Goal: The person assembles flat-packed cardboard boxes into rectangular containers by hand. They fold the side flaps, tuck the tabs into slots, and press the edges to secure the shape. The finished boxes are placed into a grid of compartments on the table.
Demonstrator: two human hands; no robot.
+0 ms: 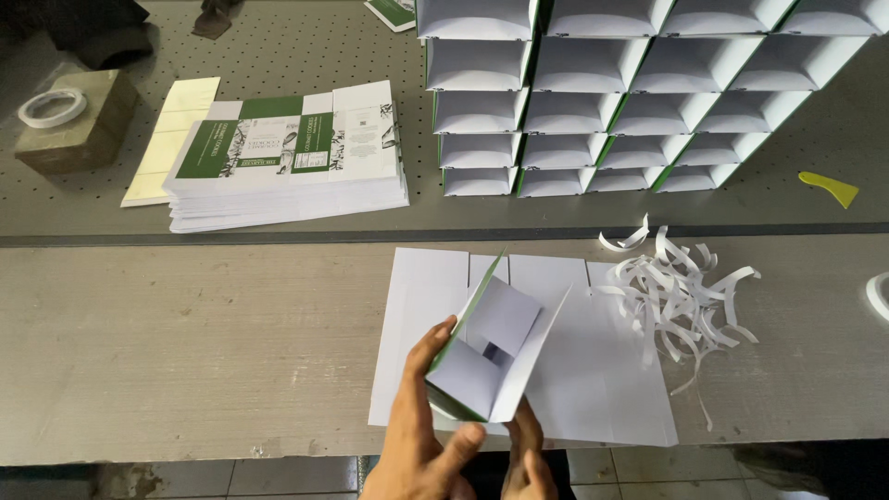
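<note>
Half-folded carton held over a flat sheet at the desk edge

Both hands sit at the bottom of the view, nearest the camera. On the left, the left hand (421, 443) grips a partly folded carton (488, 356) — thumb raised along its left wall, fingers wrapped under the lower corner where a green outer face shows. Beside it, the right hand (530, 460) is mostly cut off by the frame; its fingers touch the carton's lower right edge, though whether they pinch it or only steady it I cannot tell. White flaps of the carton stand open and tilted, one inner flap folded across the middle.

Under the carton lies a flat white carton blank (593, 370), printed side down, on the near part of the grey desk (185, 343). Just right of it sits a loose heap of curled white paper strips (681, 287).

Further back, on the perforated part of the desk, a stack of flat printed blanks (287, 157) in green and white rests beside a pile of pale yellow sheets (171, 139). A roll of tape (51, 106) lies on a brown block (79, 125) at far left. Rows of finished white-and-green cartons (611, 93) fill the upper right, and a yellow scraper (829, 188) lies well apart near the right edge — beyond it, a second tape roll (878, 294) is partly out of view
</note>
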